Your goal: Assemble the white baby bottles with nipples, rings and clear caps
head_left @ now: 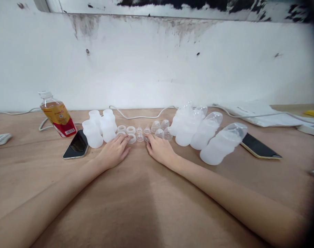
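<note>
Both my hands rest palm down on a wooden table [146, 193]. My left hand [115, 151] lies flat with fingers stretched out, its tips touching white plastic rings [131, 130]. My right hand [160, 150] lies beside it, fingertips at small clear nipples [140, 137] and clear caps [160, 132]; I cannot tell whether it pinches one. Three white bottle bodies without tops [100, 129] stand left of the rings. Several capped white bottles [207, 132] lie tilted on the right.
A drink bottle with a red label [58, 115] leans at the left, a dark phone [76, 144] in front of it. Another phone [260, 147] lies at the right. A white cable [141, 113] runs along the wall, with white sheets [260, 113] far right.
</note>
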The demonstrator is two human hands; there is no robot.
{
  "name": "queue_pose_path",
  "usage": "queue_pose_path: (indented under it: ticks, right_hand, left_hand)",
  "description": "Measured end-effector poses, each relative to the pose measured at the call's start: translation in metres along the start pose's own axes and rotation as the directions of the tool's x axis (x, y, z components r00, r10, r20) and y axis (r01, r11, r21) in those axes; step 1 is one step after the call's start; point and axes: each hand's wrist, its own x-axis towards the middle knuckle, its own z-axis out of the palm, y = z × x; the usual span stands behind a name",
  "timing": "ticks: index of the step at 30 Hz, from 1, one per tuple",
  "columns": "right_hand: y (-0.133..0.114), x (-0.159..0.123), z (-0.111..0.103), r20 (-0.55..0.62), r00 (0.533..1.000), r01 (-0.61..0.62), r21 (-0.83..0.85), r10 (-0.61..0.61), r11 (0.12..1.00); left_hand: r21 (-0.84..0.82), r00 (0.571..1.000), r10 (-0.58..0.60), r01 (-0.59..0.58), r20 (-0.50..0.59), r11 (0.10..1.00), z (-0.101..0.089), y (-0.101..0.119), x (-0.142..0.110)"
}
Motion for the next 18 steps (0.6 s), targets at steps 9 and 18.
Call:
queue_pose_path:
  ticks: [9,18]
  right_hand:
    - [-0.003,-0.001,-0.009,-0.001,1.000,0.009,-0.031,-0.009,0.999]
    - [0.033,-0.013,-0.107,-0.329,0.924,-0.319,-0.381,0.195,0.868]
  left_hand:
    - [0.023,1.000,0.004,-0.004,-0.009,1.000,0.003,-0.001,-0.001]
    - [0.032,0.993,0.065,-0.062,-0.097,0.998,0.001,0.001,-0.002]
